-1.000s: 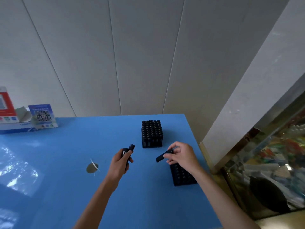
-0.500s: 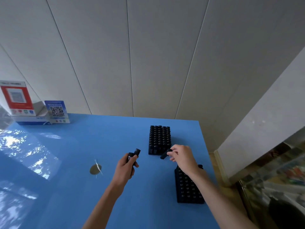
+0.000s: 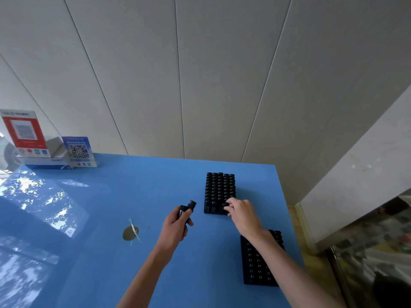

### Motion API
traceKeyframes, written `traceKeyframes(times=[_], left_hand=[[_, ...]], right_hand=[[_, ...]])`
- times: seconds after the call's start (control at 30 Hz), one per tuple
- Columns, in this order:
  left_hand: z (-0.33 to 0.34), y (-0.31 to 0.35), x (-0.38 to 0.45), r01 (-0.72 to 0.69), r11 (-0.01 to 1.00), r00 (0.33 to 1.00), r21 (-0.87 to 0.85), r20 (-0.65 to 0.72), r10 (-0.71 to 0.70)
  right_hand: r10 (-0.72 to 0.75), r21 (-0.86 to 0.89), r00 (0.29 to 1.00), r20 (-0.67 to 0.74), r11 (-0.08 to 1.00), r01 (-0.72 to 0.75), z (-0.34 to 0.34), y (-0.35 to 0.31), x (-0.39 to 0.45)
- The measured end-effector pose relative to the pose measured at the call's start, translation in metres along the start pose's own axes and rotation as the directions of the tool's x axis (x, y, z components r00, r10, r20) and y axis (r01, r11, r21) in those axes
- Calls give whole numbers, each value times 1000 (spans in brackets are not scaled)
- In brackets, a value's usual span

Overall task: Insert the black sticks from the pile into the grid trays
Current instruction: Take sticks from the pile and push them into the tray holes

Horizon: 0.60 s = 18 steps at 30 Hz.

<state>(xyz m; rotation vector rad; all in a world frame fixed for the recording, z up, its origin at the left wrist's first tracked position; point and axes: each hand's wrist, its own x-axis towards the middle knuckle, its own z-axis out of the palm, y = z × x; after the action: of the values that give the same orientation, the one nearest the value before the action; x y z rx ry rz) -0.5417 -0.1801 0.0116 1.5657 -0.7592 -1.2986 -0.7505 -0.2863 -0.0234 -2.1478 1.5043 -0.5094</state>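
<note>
The right hand (image 3: 241, 215), which a moment ago pinched a stick in the air, now pinches it (image 3: 223, 206) at the far tray's (image 3: 219, 192) near corner, while the left hand (image 3: 175, 227) at 9 o'clock grips short black sticks (image 3: 186, 211), another stick-filled tray (image 3: 259, 263) lying at 6 o'clock under the right forearm.

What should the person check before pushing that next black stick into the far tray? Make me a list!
1. Right hand has a stick at the far tray: ok, fingertips pinch it at the near right corner.
2. Stick lined up with an empty slot: cannot tell, fingers hide it.
3. Left hand has spare sticks ready: ok, its grip is closed around them.
4. Near tray out of the way: not ok, the right forearm crosses over it.
5. Blue table around the far tray bare: ok.
</note>
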Motion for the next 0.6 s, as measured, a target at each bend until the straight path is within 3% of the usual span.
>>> traceKeyframes(times=[0.6], left_hand=[[1, -1, 9, 11, 1000, 1000, -18, 5, -11]], right_hand=[[-20, -206, 999, 47, 978, 30, 10, -10, 14]])
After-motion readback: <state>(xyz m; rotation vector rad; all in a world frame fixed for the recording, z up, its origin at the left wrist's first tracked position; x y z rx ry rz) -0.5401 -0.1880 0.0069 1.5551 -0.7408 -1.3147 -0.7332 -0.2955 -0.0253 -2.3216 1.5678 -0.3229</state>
